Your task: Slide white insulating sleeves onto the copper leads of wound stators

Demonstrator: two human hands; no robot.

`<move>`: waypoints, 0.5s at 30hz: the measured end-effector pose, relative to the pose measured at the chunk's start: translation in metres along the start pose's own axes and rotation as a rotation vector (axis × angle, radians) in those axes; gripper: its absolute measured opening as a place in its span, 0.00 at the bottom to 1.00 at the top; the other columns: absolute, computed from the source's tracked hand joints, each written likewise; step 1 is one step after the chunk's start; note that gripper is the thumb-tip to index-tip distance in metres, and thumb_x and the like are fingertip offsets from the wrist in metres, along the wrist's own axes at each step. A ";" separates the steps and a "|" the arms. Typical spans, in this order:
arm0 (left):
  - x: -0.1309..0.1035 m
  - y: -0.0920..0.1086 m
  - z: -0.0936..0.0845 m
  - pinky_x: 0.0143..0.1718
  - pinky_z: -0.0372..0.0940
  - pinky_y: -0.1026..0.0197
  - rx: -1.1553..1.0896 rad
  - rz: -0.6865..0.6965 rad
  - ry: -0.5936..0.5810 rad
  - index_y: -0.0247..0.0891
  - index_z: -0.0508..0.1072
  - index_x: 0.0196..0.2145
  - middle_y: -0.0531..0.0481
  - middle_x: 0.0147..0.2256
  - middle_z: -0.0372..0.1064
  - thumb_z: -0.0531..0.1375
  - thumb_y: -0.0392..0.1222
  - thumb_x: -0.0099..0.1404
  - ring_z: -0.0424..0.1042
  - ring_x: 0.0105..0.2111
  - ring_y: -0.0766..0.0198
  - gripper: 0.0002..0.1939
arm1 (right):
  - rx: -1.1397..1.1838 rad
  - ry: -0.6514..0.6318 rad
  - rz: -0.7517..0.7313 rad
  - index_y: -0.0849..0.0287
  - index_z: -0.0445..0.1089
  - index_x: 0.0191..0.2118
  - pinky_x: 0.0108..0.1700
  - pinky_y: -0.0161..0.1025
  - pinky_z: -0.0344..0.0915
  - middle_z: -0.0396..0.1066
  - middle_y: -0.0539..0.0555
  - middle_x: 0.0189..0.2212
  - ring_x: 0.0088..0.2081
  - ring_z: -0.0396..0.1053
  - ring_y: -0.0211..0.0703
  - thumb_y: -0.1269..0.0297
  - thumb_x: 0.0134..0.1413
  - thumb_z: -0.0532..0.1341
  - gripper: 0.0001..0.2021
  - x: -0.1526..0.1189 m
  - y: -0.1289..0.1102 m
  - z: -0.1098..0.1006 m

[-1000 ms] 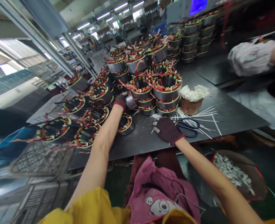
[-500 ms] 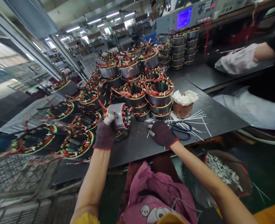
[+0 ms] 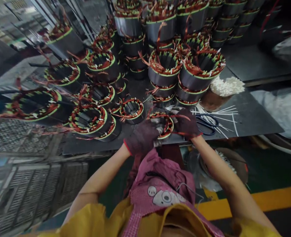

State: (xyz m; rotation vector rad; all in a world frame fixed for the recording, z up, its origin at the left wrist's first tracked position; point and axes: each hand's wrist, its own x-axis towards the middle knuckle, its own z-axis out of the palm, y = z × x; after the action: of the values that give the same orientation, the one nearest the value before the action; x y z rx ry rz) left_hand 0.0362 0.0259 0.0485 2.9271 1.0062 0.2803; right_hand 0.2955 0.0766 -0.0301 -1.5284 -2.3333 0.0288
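Note:
A motor stator (image 3: 169, 127) with copper windings and a yellow-green insulated rim stands upright near the table's front edge, between my hands. My left hand (image 3: 144, 135), in a dark glove with pale fingertips, grips it from the left, its fingers over the rim. On the right side my gloved right hand (image 3: 186, 122) closes on the stator, and reddish lead wires (image 3: 183, 116) run across by its fingers. The stator's lower body is partly hidden by my hands. Just behind to the left is a smaller-looking stator (image 3: 132, 110). Blue-handled scissors (image 3: 206, 124) lie right of my right hand.
Stacked stators (image 3: 163, 74) line the back, with more stators (image 3: 88, 120) at left. White sticks (image 3: 228, 113) lie scattered by a brown container (image 3: 212, 100) of white pieces. Below the table is a bin (image 3: 236, 161). A co-worker's gloved hand (image 3: 289, 47) is at far right.
My left hand has set the tilted stator upright at the table's front edge and moved right with it. My right hand has come onto the stator. The view has tipped downward.

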 end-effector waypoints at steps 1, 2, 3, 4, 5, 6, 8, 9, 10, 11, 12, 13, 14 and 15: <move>-0.001 -0.002 0.000 0.69 0.69 0.43 0.004 0.057 -0.001 0.42 0.84 0.49 0.42 0.47 0.84 0.67 0.47 0.71 0.80 0.57 0.44 0.12 | -0.023 -0.004 0.001 0.62 0.80 0.60 0.61 0.54 0.67 0.81 0.66 0.54 0.58 0.72 0.63 0.60 0.74 0.53 0.22 0.000 0.000 -0.001; -0.004 -0.004 0.000 0.72 0.65 0.40 0.003 0.082 0.015 0.42 0.83 0.52 0.41 0.48 0.84 0.66 0.46 0.73 0.80 0.58 0.44 0.13 | -0.047 -0.009 0.005 0.62 0.81 0.58 0.59 0.55 0.68 0.81 0.67 0.51 0.56 0.72 0.64 0.60 0.73 0.55 0.22 -0.001 0.000 -0.001; -0.009 -0.005 0.000 0.75 0.61 0.37 0.006 0.093 0.054 0.42 0.82 0.54 0.41 0.50 0.84 0.64 0.46 0.75 0.80 0.58 0.44 0.14 | -0.068 -0.014 0.008 0.62 0.82 0.55 0.58 0.55 0.69 0.81 0.68 0.49 0.54 0.73 0.65 0.60 0.72 0.56 0.20 -0.001 0.000 -0.001; -0.014 -0.005 0.001 0.77 0.57 0.35 0.005 0.079 0.120 0.43 0.81 0.57 0.41 0.53 0.83 0.64 0.47 0.75 0.79 0.60 0.44 0.16 | -0.085 -0.019 0.010 0.62 0.83 0.51 0.56 0.55 0.69 0.81 0.68 0.46 0.52 0.73 0.65 0.59 0.71 0.56 0.19 -0.001 0.001 0.000; -0.020 -0.005 0.004 0.78 0.54 0.34 0.001 0.040 0.210 0.44 0.79 0.60 0.41 0.58 0.81 0.63 0.48 0.75 0.77 0.63 0.44 0.18 | -0.101 -0.025 0.011 0.61 0.83 0.48 0.54 0.55 0.70 0.81 0.69 0.44 0.50 0.74 0.65 0.59 0.70 0.57 0.18 -0.001 0.002 0.002; -0.027 -0.005 0.008 0.79 0.52 0.33 -0.001 -0.022 0.311 0.44 0.77 0.62 0.41 0.62 0.78 0.63 0.49 0.75 0.74 0.66 0.44 0.21 | -0.116 -0.030 0.010 0.61 0.83 0.44 0.53 0.55 0.71 0.81 0.69 0.43 0.49 0.74 0.65 0.58 0.69 0.58 0.17 -0.001 0.003 0.004; -0.036 -0.009 0.019 0.80 0.50 0.33 0.006 -0.214 0.471 0.45 0.73 0.65 0.41 0.67 0.74 0.62 0.50 0.75 0.68 0.72 0.45 0.24 | -0.141 -0.031 0.006 0.60 0.82 0.40 0.52 0.55 0.71 0.81 0.69 0.42 0.48 0.75 0.65 0.56 0.68 0.59 0.16 -0.001 0.005 0.009; -0.038 -0.014 0.026 0.80 0.50 0.33 0.015 -0.318 0.509 0.45 0.72 0.67 0.40 0.68 0.73 0.62 0.50 0.75 0.66 0.73 0.45 0.25 | -0.148 -0.022 0.006 0.60 0.82 0.40 0.52 0.56 0.72 0.81 0.69 0.42 0.48 0.75 0.66 0.56 0.67 0.60 0.16 0.000 0.006 0.011; -0.037 -0.020 0.032 0.80 0.49 0.32 0.023 -0.405 0.514 0.44 0.72 0.68 0.40 0.70 0.71 0.61 0.49 0.75 0.64 0.74 0.44 0.26 | -0.150 -0.006 0.010 0.59 0.82 0.40 0.52 0.56 0.72 0.81 0.69 0.42 0.48 0.75 0.66 0.55 0.67 0.61 0.15 0.000 0.007 0.013; -0.034 -0.027 0.037 0.80 0.46 0.31 0.025 -0.463 0.491 0.43 0.71 0.69 0.39 0.71 0.69 0.61 0.48 0.74 0.61 0.76 0.43 0.28 | -0.146 0.013 0.020 0.59 0.82 0.41 0.52 0.56 0.72 0.81 0.68 0.42 0.48 0.76 0.65 0.55 0.67 0.61 0.15 0.001 0.007 0.014; -0.029 -0.035 0.041 0.81 0.43 0.30 0.021 -0.493 0.450 0.42 0.70 0.70 0.39 0.73 0.66 0.61 0.47 0.74 0.58 0.77 0.42 0.29 | -0.141 0.029 0.036 0.58 0.82 0.41 0.52 0.55 0.73 0.81 0.68 0.41 0.48 0.76 0.65 0.55 0.67 0.61 0.14 0.002 0.007 0.015; -0.021 -0.043 0.043 0.82 0.40 0.29 0.012 -0.498 0.404 0.40 0.69 0.72 0.38 0.75 0.62 0.61 0.46 0.73 0.55 0.78 0.41 0.32 | -0.136 0.038 0.057 0.57 0.82 0.41 0.52 0.55 0.73 0.81 0.67 0.41 0.47 0.76 0.64 0.56 0.68 0.61 0.14 0.003 0.007 0.015; -0.013 -0.051 0.044 0.82 0.36 0.29 -0.005 -0.488 0.358 0.38 0.68 0.73 0.38 0.77 0.59 0.61 0.45 0.72 0.52 0.79 0.40 0.34 | -0.134 0.038 0.082 0.58 0.81 0.41 0.52 0.55 0.74 0.81 0.67 0.42 0.48 0.76 0.64 0.57 0.68 0.61 0.13 0.003 0.007 0.015; -0.005 -0.058 0.042 0.82 0.33 0.30 -0.030 -0.476 0.318 0.37 0.68 0.74 0.38 0.77 0.58 0.62 0.44 0.71 0.50 0.80 0.39 0.36 | -0.135 0.028 0.100 0.59 0.81 0.41 0.52 0.55 0.74 0.81 0.68 0.42 0.48 0.77 0.65 0.58 0.68 0.61 0.13 0.004 0.006 0.015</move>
State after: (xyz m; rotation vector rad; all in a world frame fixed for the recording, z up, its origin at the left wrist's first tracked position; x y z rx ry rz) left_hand 0.0050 0.0699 0.0012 2.5531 1.6732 0.7374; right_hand 0.2954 0.0852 -0.0443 -1.6981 -2.2759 -0.1263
